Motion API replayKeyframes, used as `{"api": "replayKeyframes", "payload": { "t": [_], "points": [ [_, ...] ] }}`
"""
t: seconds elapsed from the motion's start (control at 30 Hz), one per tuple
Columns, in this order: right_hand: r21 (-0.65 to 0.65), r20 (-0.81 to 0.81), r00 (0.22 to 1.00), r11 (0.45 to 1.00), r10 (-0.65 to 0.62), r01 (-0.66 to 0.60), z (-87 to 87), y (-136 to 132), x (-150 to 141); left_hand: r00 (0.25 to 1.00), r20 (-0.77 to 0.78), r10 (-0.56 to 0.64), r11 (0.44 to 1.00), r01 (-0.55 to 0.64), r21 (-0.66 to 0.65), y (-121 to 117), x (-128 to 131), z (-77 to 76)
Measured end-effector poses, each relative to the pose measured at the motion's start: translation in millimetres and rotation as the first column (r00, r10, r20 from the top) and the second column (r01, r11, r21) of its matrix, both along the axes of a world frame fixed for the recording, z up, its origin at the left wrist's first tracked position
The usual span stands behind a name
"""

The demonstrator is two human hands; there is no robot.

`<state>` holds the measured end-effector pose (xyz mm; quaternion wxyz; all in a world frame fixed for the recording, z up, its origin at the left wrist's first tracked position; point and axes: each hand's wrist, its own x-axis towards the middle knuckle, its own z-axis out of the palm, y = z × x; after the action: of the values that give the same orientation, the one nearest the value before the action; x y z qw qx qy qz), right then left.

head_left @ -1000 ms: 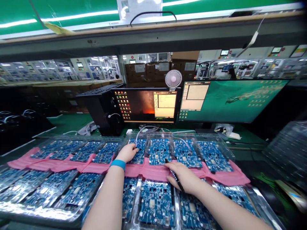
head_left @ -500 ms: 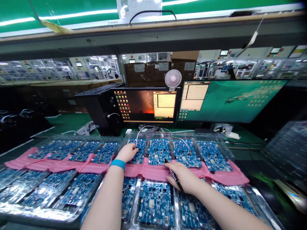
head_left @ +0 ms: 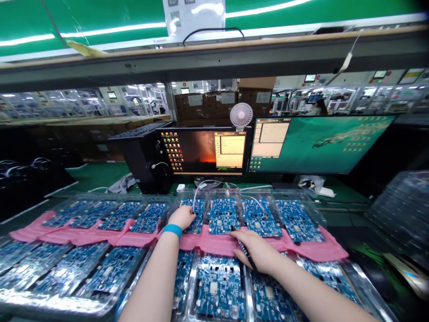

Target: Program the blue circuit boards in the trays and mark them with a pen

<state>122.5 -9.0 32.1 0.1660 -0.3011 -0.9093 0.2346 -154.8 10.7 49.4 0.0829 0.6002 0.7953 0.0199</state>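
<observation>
My left hand (head_left: 182, 218), with a blue band at the wrist, is closed over a blue circuit board (head_left: 198, 223) in the back row. Its fingertips pinch the lower end of a white cable (head_left: 195, 197); they hide where that end meets the board. My right hand (head_left: 256, 250) is closed around a black marker pen (head_left: 246, 254), its tip pointing up and left beside the neighbouring circuit board (head_left: 223, 212). Under this hand runs a pink foam strip (head_left: 214, 245). A second white cable (head_left: 253, 198) lies over the board farther right.
Clear plastic trays (head_left: 115, 304) hold several more boards in front and to the left. Behind stand a black computer case (head_left: 144, 165), two monitors (head_left: 204, 152) and a small fan (head_left: 241, 115). A stack of clear trays (head_left: 402, 214) and a black mouse (head_left: 375, 273) are at the right.
The view has tilted and shifted slightly. My left hand stays at the same board with the cable, and my right hand keeps the pen in nearly the same place.
</observation>
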Motion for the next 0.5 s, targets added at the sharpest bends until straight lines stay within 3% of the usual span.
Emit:
{"api": "replayKeyframes", "payload": {
  "t": [0.2,0.3,0.37,0.4,0.5],
  "points": [
    [0.078,-0.017,0.999,0.996,-0.043,0.044,15.0,-5,10,0.996,-0.034,0.084,0.995,-0.082,0.05,-8,6,10.6],
    [0.159,-0.101,0.972,0.961,-0.213,0.227,25.6,-3,46,0.991,-0.044,0.126,0.985,-0.12,0.124,-14,6,23.9],
    [0.153,-0.192,0.891,0.884,-0.412,0.442,25.8,4,86,0.991,-0.049,0.121,0.975,-0.11,0.193,-17,13,35.7],
    [0.115,-0.227,0.816,0.818,-0.531,0.564,22.6,9,110,0.994,-0.052,0.096,0.97,-0.082,0.228,-19,21,41.7],
    [0.044,-0.196,0.66,0.666,-0.726,0.745,-1.0,26,188,0.993,-0.061,-0.097,0.948,0.111,0.299,-24,66,53.5]
  ]
}}
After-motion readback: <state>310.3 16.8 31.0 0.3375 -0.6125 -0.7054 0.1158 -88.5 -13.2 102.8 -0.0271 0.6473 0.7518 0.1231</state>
